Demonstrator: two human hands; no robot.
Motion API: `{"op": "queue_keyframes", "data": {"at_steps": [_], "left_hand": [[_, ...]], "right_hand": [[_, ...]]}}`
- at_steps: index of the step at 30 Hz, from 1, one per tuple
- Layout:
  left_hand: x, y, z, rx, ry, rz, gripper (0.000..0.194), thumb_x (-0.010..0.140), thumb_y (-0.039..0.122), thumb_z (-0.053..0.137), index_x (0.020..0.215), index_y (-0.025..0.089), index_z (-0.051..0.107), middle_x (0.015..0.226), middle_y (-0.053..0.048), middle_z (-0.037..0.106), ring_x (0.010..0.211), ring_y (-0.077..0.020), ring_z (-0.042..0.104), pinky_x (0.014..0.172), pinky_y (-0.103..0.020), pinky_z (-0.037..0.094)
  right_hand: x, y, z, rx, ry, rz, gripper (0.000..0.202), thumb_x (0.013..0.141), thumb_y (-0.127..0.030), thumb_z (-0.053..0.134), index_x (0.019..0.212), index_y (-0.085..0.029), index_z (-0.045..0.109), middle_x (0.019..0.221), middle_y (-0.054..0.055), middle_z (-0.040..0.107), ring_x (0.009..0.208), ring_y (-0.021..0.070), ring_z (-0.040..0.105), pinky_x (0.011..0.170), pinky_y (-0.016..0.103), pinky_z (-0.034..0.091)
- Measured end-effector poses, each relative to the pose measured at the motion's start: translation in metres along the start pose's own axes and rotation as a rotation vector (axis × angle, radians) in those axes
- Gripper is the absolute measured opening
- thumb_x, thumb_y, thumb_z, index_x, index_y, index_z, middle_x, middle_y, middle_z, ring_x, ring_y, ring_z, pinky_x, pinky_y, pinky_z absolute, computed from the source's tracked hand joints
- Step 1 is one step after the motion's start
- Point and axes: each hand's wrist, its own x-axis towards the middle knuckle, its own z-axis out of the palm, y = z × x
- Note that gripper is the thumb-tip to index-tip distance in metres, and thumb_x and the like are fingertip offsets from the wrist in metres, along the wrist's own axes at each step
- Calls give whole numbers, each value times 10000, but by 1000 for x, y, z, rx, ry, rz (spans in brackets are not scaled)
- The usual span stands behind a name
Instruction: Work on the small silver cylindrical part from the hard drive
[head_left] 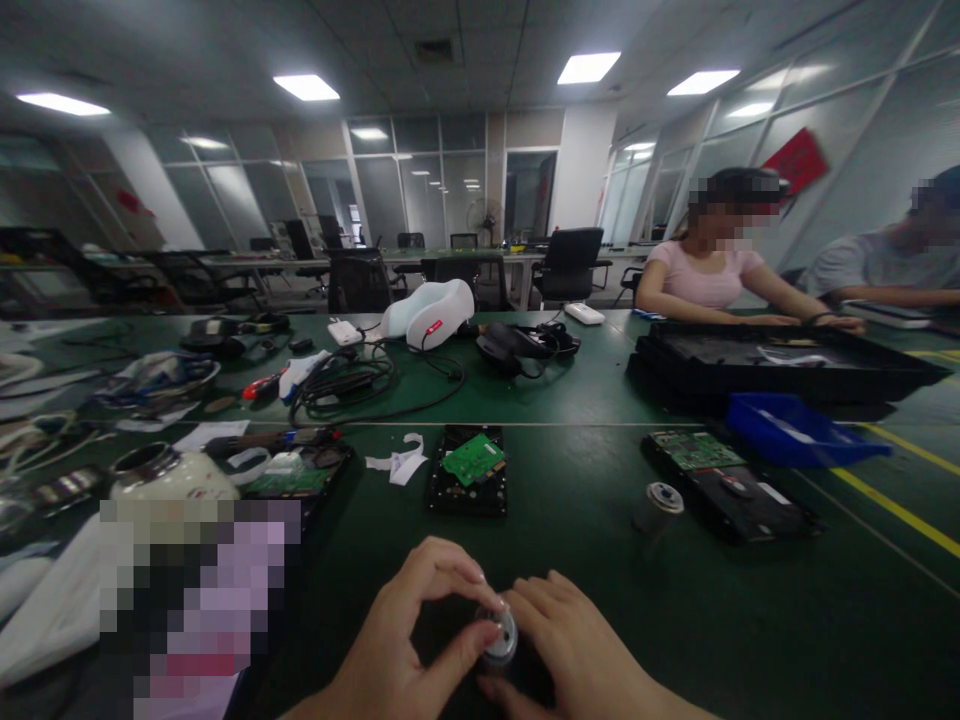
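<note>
To the right of the black hard drive point(450, 492), green desk point(577, 500) is stretching to a second canister point(661, 505); nearer than the drive, a narrower strip is separating it from the hands. Paper scraps point(405, 463) are lying near the drive's left side, and a pale seam is running just behind it. The lower border of the view is cutting off both forearms, and fingers are hiding much of the small canister point(506, 640), which is standing nearer than the drive, between the hands. The left hand point(409, 620) is closing its thumb and fingertips on the canister's top, its palm arching wide. The right hand point(577, 640) is curving around the side; whether it is gripping, I cannot tell. The canister is showing a round, shiny silver top with a dark spot.
</note>
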Motion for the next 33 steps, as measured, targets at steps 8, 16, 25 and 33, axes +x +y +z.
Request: {"op": "queue_keyframes", "data": {"at_steps": [8,16,25,33], "left_hand": [[-2,-2,0,-46,36,16,241,831,123,693,980,261,565,850,28,688,901,-181,632,798,-273,488],[-1,-2,1,20,80,63,125,843,161,686,922,255,708,870,-4,620,874,-179,636,781,-267,514],[-4,2,-1,25,-43,9,282,866,127,605,1077,289,697,999,-37,622,1019,-213,626,890,-316,508],[-7,-1,-3,-47,-142,28,303,928,225,558,1213,296,634,1120,-62,606,1148,-237,571,993,-329,461]], "right_hand": [[1,-2,-4,26,-11,2,211,769,-303,634,946,-189,640,956,76,680,859,257,610,795,390,409],[0,-3,-4,27,-4,-5,199,766,-304,631,926,-186,636,931,74,680,835,253,610,783,389,411],[0,1,1,1,28,-23,240,761,-314,633,951,-168,644,963,105,697,851,273,629,815,428,435],[-1,5,5,-13,54,-25,292,747,-306,635,1001,-163,653,989,122,700,890,286,636,860,438,436]]}}
